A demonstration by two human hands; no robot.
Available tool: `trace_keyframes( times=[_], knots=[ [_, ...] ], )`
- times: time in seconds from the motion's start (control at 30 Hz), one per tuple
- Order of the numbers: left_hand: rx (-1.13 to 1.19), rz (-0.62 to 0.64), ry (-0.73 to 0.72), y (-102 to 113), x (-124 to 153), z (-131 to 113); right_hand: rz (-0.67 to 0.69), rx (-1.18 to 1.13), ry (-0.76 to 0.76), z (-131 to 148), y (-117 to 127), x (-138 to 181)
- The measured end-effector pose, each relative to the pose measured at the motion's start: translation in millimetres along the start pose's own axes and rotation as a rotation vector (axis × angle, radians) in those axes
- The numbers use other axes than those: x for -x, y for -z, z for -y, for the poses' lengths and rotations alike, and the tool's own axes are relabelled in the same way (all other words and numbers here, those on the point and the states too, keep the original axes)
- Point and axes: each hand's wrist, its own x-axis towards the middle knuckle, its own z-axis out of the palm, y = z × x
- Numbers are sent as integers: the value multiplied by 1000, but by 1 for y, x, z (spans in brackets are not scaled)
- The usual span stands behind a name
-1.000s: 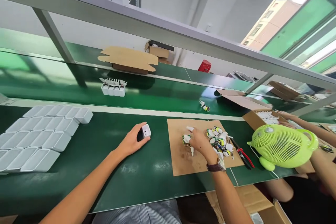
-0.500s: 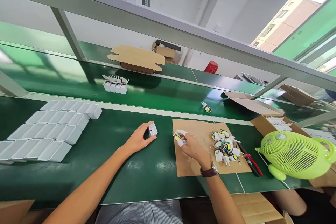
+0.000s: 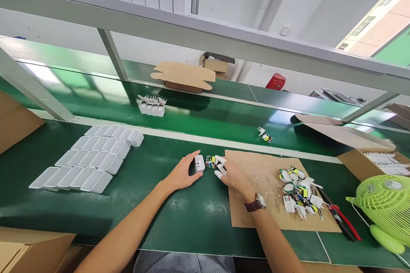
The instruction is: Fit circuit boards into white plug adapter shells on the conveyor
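Observation:
My left hand is closed around a small white charger housing, whose end with slots faces me. Just right of it, my right hand grips a green circuit board with yellow parts; its thumb and some fingertips wear white covers. The board's left end is close to the housing, and I cannot tell whether they touch. A brown cardboard sheet lies under my right wrist. On it rests a pile of circuit boards and white plug parts.
Rows of white housings stand at left. Red-handled pliers and a green fan are at right. Beyond the ledge sit a white housing group and a loose board with a plug. An open carton stands far right.
My right hand has brought the circuit board left, off the cardboard, close to the housing. My left hand still holds the housing. The whole view has shifted.

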Motion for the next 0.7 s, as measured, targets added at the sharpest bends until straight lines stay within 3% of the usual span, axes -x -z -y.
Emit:
trace_keyframes(
  times=[0.13, 0.27, 0.5, 0.7],
  knots=[
    [82, 19, -57, 2, 2, 3, -7, 8, -30, -4, -6, -9],
    [155, 11, -81, 1, 0, 3, -70, -21, 34, -4, -11, -12],
    [-52, -267, 29, -4, -5, -3, -300, -298, 67, -9, -16, -2],
    [-51, -96, 89, 3, -4, -5, -385, -659, -36, 2, -11, 1]
  ],
)
